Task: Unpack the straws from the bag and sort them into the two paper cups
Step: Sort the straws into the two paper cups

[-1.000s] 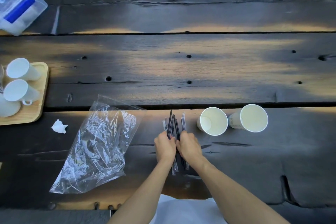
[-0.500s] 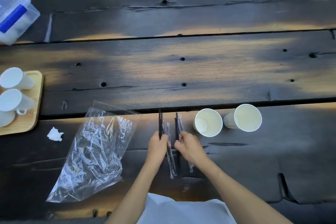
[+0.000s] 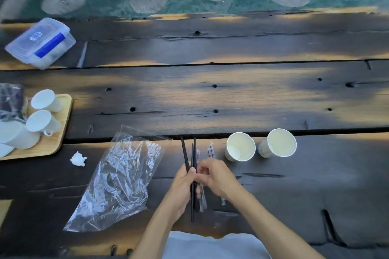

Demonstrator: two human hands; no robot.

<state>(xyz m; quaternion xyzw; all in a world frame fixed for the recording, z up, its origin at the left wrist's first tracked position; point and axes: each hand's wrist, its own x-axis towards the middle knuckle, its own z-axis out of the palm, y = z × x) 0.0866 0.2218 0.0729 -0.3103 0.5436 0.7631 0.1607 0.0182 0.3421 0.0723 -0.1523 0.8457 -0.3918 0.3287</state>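
Bag (image 3: 117,176): looks emptied, flat on table.
Cups (image 3: 240,146): both empty, sorting not begun.
L hand (image 3: 182,185): grasping black straws (image 3: 193,153).
R hand (image 3: 214,175): fingers curled at same bundle; wrapped straws (image 3: 211,151) lie on table.

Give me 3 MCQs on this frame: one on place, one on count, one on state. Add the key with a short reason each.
1. Where does the plastic bag lie?
A. left of the hands
B. right of the cups
C. on the wooden tray

2. How many paper cups stand right of the straws?
A. one
B. two
C. four

3. What is the left hand doing?
A. lying flat on the table
B. reaching into the bag
C. gripping black straws

Key: A, the bag is flat on the table left of both hands; B, two cups stand side by side, the second further right; C, its fingers curl round the dark straws.
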